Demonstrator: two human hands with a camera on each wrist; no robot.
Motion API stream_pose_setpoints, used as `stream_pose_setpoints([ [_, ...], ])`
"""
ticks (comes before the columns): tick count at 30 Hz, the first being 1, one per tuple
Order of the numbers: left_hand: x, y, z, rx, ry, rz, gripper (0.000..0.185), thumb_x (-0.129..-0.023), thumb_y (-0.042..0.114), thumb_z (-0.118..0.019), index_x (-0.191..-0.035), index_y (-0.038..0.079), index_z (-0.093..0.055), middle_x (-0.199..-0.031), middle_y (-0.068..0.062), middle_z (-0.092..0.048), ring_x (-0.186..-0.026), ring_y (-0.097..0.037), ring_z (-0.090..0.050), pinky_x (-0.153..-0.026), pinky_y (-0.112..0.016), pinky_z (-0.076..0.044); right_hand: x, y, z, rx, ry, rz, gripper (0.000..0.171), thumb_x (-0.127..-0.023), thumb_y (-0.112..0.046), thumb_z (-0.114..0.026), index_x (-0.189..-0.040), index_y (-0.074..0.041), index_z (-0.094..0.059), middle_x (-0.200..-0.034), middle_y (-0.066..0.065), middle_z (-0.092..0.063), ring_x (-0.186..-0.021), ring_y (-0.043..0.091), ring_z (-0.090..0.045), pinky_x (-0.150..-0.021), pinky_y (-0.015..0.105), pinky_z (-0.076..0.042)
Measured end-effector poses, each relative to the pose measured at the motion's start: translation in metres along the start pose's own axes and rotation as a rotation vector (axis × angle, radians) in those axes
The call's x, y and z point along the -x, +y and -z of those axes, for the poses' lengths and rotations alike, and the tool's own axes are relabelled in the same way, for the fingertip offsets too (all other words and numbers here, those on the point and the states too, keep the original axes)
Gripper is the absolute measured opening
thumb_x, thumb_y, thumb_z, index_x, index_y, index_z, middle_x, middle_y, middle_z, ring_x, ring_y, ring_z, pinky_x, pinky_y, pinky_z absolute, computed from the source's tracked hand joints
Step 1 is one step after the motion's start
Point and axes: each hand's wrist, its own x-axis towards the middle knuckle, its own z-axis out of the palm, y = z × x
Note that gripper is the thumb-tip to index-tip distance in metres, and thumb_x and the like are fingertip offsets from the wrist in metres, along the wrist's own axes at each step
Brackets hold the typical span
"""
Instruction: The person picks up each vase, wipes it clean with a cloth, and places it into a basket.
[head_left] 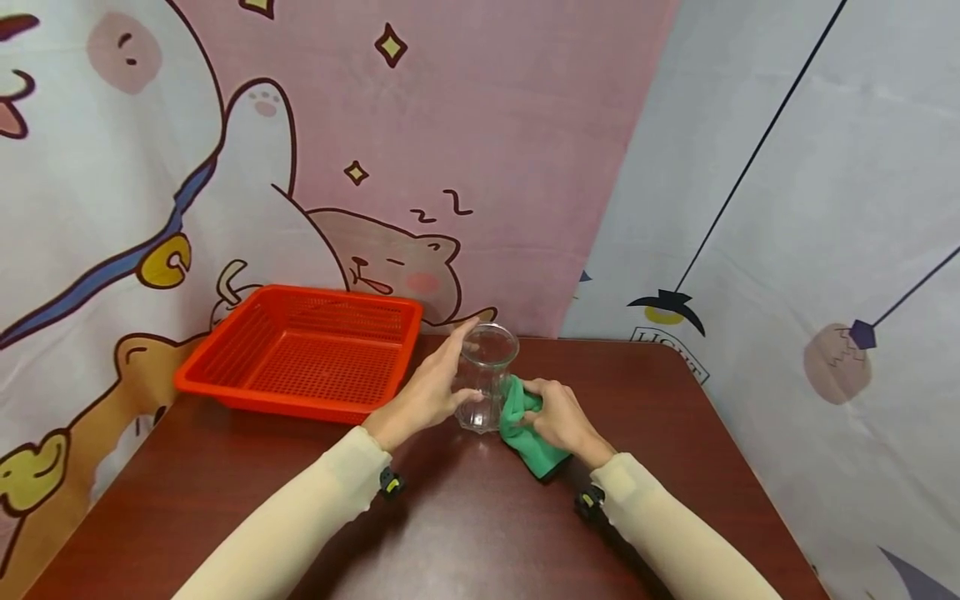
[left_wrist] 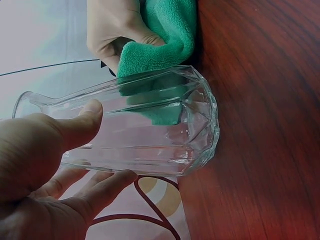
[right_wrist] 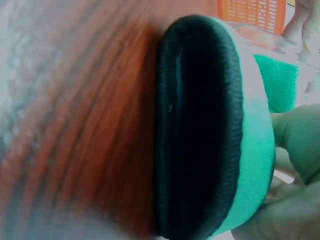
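Note:
A clear glass vase [head_left: 489, 390] with a flared rim and faceted sides stands upright in the middle of the table. My left hand [head_left: 426, 393] holds it from the left, thumb on the near side and fingers round the far side, as the left wrist view shows on the glass [left_wrist: 145, 137]. With my right hand [head_left: 562, 421] I grip a green fluffy cloth [head_left: 538, 450] against the vase's right side. One flap of the cloth shows through the glass in the left wrist view. The cloth's dark-edged fold [right_wrist: 256, 165] fills much of the right wrist view.
An orange-red perforated plastic basket [head_left: 300, 403] sits at the back left of the table, close to my left hand. The dark reddish-brown wooden table [head_left: 480, 533] meets a cartoon-printed curtain [head_left: 525, 167] along its back edge.

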Motion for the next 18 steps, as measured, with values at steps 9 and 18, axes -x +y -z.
stream_pose_setpoints([
  [9,0.0011,0.0002,-0.0008,0.003,-0.007,0.013,0.125,-0.091,0.004,-0.1,-0.186,0.016,-0.019,-0.169,-0.02,-0.06,-0.133,-0.039,-0.075,-0.109,-0.05,-0.068,0.003,-0.0017,0.0016,-0.067,0.043,-0.001,0.072,-0.091,-0.001,-0.094,-0.159,-0.013,-0.073,-0.147,0.009,-0.082,-0.132,0.03,-0.077,-0.105,0.047,-0.062],
  [18,-0.0012,-0.0009,-0.0004,-0.008,-0.001,-0.006,0.124,-0.092,0.005,-0.1,-0.185,0.015,-0.019,-0.171,-0.021,-0.058,-0.143,-0.041,-0.071,-0.115,-0.053,-0.065,-0.0012,-0.0058,0.0059,-0.106,0.113,0.011,0.07,-0.091,0.001,-0.091,-0.158,-0.015,-0.075,-0.145,0.007,-0.083,-0.121,0.027,-0.078,-0.101,0.047,-0.062],
])
